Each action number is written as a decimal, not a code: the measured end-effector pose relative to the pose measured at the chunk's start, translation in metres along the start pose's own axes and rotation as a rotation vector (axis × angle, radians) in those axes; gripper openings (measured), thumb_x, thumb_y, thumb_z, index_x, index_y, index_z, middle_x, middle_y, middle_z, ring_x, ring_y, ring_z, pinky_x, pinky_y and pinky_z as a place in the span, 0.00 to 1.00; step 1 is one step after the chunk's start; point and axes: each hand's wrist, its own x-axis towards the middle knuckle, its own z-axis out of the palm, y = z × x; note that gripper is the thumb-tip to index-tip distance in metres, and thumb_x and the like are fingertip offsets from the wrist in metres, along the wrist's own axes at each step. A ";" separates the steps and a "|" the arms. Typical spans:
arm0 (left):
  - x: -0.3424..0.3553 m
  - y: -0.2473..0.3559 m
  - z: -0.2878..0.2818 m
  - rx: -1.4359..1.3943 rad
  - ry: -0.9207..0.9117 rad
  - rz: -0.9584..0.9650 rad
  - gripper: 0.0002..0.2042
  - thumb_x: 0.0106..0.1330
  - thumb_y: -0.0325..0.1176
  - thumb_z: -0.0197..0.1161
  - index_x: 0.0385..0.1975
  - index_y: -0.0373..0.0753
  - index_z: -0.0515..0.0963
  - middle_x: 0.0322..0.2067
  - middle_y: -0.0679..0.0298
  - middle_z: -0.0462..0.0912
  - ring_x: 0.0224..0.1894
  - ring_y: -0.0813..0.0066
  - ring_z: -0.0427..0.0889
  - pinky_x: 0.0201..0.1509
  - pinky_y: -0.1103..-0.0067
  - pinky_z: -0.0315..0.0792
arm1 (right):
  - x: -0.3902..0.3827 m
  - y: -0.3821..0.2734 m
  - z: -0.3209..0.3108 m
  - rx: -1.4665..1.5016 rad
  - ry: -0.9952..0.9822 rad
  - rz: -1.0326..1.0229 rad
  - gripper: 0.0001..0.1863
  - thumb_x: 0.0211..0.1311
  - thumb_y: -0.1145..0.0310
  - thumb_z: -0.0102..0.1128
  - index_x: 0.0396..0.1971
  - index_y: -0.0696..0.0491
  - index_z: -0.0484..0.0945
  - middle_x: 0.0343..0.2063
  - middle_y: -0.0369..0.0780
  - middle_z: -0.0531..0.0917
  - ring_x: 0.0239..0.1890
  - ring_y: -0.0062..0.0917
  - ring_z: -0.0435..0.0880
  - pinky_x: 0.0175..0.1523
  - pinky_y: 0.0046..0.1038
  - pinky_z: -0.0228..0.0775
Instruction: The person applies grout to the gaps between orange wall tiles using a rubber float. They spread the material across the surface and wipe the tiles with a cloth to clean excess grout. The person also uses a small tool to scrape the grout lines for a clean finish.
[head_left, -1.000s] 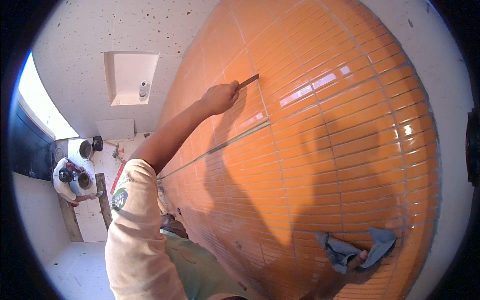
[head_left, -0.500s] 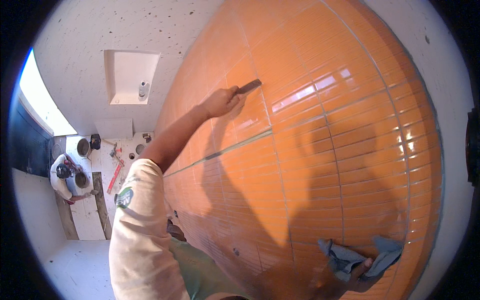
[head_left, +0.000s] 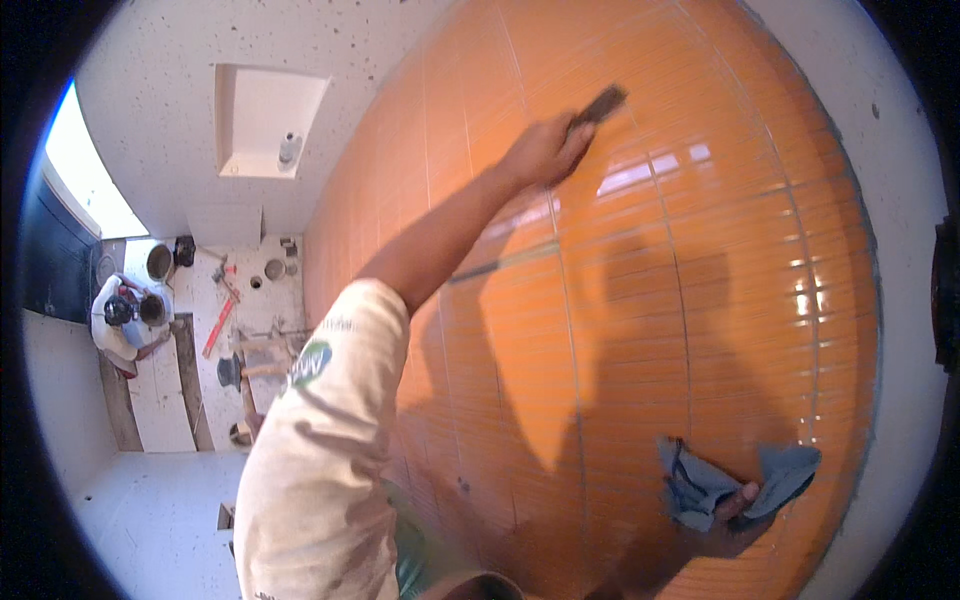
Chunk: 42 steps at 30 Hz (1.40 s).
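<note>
Dark, flat hand tool (head_left: 603, 104) is pinched in your left hand (head_left: 548, 152), high up by the shiny orange tiled wall (head_left: 520, 400). Your right hand (head_left: 738, 522), lower down, is closed on a soft blue-grey cloth (head_left: 787, 472). One small, pale bottle (head_left: 289, 150) stands in the white, box-shaped wall nook (head_left: 265, 100). Two round, grey buckets (head_left: 161, 266) sit by another person (head_left: 112, 318); what's inside is too small to tell.

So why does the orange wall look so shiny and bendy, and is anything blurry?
In the head view, white glare sits on the glossy orange tiles, with dark shadows lower down; the head view's fisheye lens bends their straight lines; also in the head view, the small dark tool in the left hand looks smeared.
</note>
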 end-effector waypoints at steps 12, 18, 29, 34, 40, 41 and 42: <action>-0.076 -0.094 -0.033 0.073 -0.013 -0.191 0.21 0.70 0.48 0.49 0.38 0.32 0.74 0.23 0.43 0.76 0.29 0.46 0.79 0.33 0.64 0.71 | -0.015 0.007 0.006 -0.127 0.045 0.029 0.24 0.59 0.58 0.62 0.45 0.65 0.76 0.41 0.50 0.80 0.44 0.40 0.81 0.48 0.37 0.75; -0.121 -0.027 -0.007 -0.173 0.007 -0.152 0.23 0.68 0.50 0.52 0.44 0.32 0.73 0.23 0.49 0.79 0.28 0.66 0.81 0.32 0.70 0.73 | -0.016 0.019 -0.003 -0.007 -0.056 -0.094 0.29 0.65 0.53 0.55 0.50 0.66 0.70 0.45 0.50 0.78 0.45 0.34 0.80 0.44 0.32 0.75; -0.292 0.179 0.024 -1.105 -0.958 -0.763 0.28 0.61 0.56 0.61 0.47 0.37 0.67 0.29 0.64 0.76 0.25 0.78 0.77 0.27 0.81 0.76 | 0.044 -0.067 -0.059 0.197 -0.842 0.322 0.27 0.57 0.62 0.63 0.54 0.59 0.71 0.46 0.45 0.79 0.47 0.30 0.78 0.52 0.30 0.69; -0.331 0.200 0.059 -0.936 -1.416 -0.635 0.20 0.63 0.44 0.57 0.49 0.39 0.63 0.33 0.63 0.73 0.30 0.79 0.73 0.31 0.80 0.71 | 0.044 -0.049 -0.181 0.077 -0.776 0.867 0.22 0.54 0.61 0.69 0.46 0.57 0.78 0.31 0.34 0.80 0.34 0.18 0.76 0.38 0.22 0.69; -0.387 0.260 0.116 -0.557 -2.242 -0.235 0.25 0.63 0.37 0.57 0.58 0.39 0.59 0.37 0.64 0.75 0.31 0.77 0.73 0.33 0.78 0.73 | -0.002 -0.060 -0.313 -0.348 -0.584 1.232 0.20 0.55 0.57 0.68 0.39 0.58 0.80 0.26 0.28 0.77 0.28 0.12 0.72 0.32 0.17 0.63; -0.399 0.268 0.115 -0.590 -2.317 -0.299 0.27 0.63 0.36 0.57 0.61 0.39 0.58 0.40 0.62 0.74 0.34 0.75 0.73 0.35 0.77 0.73 | -0.017 -0.066 -0.324 -0.383 -0.516 1.324 0.18 0.57 0.57 0.67 0.38 0.57 0.79 0.25 0.28 0.76 0.28 0.12 0.71 0.31 0.16 0.62; -0.414 0.272 0.116 -0.640 -2.372 -0.369 0.29 0.63 0.34 0.57 0.63 0.40 0.56 0.43 0.59 0.74 0.37 0.73 0.73 0.36 0.77 0.74 | -0.031 -0.071 -0.333 -0.419 -0.462 1.402 0.17 0.58 0.57 0.65 0.36 0.56 0.79 0.25 0.27 0.76 0.27 0.11 0.71 0.31 0.16 0.61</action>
